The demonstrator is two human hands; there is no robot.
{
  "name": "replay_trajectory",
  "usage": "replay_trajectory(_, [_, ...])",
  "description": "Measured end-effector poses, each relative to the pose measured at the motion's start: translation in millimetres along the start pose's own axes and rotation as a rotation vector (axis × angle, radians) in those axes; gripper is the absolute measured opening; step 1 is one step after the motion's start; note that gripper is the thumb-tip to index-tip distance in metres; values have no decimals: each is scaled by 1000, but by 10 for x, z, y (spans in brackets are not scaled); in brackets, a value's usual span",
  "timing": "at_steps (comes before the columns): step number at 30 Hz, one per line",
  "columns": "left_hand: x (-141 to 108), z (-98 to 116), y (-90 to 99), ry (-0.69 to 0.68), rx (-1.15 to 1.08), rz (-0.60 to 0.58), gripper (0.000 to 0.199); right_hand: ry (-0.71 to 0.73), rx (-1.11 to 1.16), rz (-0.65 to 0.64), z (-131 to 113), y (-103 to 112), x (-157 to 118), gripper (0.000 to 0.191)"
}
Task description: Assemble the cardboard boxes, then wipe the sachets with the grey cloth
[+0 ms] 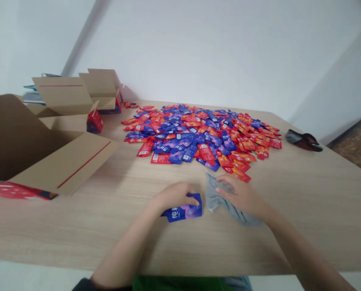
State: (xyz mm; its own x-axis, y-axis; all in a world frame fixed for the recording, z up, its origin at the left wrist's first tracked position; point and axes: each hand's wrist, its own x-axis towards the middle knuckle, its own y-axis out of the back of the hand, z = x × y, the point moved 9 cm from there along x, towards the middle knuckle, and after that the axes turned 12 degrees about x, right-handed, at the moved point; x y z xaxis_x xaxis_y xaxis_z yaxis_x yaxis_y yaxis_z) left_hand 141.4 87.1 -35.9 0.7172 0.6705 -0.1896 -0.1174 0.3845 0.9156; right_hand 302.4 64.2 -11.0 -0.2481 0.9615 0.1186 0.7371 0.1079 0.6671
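Note:
My left hand (178,197) is closed on a blue-and-purple packet (185,212) near the front middle of the table, its thumb on the packet's upper right part. Just to the right, my right hand (236,193) has its fingers curled on a crumpled grey cloth (219,200) that lies on the table. Beyond both hands spreads a wide pile of red, orange and blue packets (195,133).
Open cardboard boxes stand at the left, the nearest (80,163) with a flap reaching over the wooden table (108,226). Another box (108,101) is farther back. A dark, shiny object (303,140) lies right of the pile. A pale wall rises behind.

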Motion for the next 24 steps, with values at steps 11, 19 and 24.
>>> replay_trajectory(11, [-850,107,-84,254,357,409,34,62,-604,163,301,-442,-301,49])
replay_trajectory(19, [-1118,43,-626,231,465,509,47,4,-423,258,444,-200,-239,42])
replay_trajectory(24, [-1157,55,-502,213,371,534,46,77,-159,416,29,-44,-225,26])
